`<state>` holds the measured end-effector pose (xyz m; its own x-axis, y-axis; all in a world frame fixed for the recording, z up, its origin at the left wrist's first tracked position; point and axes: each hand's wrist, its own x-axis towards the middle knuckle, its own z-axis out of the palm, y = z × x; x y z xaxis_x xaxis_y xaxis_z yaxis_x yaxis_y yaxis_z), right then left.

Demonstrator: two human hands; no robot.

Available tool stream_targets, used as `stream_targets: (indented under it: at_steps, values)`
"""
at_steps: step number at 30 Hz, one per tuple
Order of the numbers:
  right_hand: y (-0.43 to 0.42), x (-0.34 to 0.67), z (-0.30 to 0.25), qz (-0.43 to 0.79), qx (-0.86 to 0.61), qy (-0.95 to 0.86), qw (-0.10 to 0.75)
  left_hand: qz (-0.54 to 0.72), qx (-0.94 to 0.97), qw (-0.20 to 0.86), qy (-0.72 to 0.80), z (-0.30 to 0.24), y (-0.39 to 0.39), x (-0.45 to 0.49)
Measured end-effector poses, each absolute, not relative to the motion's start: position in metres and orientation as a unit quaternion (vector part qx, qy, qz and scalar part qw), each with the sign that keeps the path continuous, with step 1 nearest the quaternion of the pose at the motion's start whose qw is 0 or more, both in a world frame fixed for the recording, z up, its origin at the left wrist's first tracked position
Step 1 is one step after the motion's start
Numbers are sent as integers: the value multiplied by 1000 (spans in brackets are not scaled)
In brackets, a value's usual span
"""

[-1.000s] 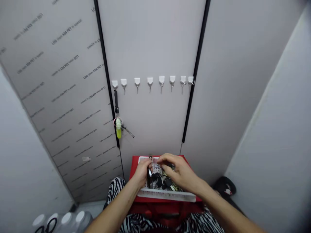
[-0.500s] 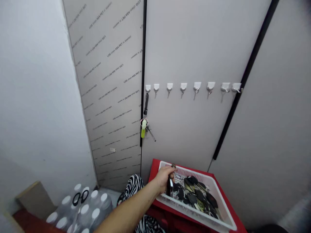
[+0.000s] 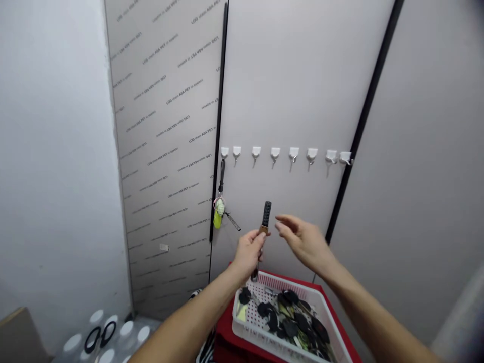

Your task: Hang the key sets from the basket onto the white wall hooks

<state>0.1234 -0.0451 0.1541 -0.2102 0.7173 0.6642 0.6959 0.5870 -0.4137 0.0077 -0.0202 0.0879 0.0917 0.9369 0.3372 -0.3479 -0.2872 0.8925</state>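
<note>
My left hand [image 3: 248, 253] is closed on a keychain [image 3: 266, 214] in front of the pale panel. Its black braided strap stands up above my fingers, with a brown piece at the grip. A dark, shiny part hangs below the hand, over the basket's rim. To the right of the strap, my right hand [image 3: 302, 239] is open and holds nothing, its thumb and fingers apart. A white plastic basket [image 3: 264, 337] below holds several dark keys and fobs [image 3: 291, 322].
A row of white hooks [image 3: 275, 153] runs across the panel. From the leftmost hangs a key set with a yellow-green tag [image 3: 218, 220]. The basket stands on a red surface [image 3: 223, 325]. Scissors [image 3: 99, 339] lie on white-capped bottles [image 3: 72, 343] at lower left.
My left hand has risen out of the basket with the keychain, which now points upward. My right hand has come into view from the right. The view has shifted slightly.
</note>
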Motion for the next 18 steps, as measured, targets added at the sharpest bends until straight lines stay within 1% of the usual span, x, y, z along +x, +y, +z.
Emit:
stream_targets:
  at_steps: [2, 5, 9, 11, 14, 18]
  values:
    - [-20, 107, 146, 64, -467, -757, 453, 613, 544, 474, 322, 97, -14, 5]
    - [6, 85, 143, 92, -457, -728, 503, 611, 574, 376, 394, 108, -2, -2]
    - [30, 66, 161, 127, -441, -688, 562, 595, 604, 196, 493, 131, 14, -14]
    - [43, 56, 176, 146, -425, -681, 578, 583, 600, 132, 532, 145, 21, -21]
    - [62, 39, 199, 172, -391, -688, 586, 587, 586, 97, 550, 166, 32, -30]
    - [82, 16, 221, 204, -380, -693, 578, 601, 579, 93, 543, 186, 47, -44]
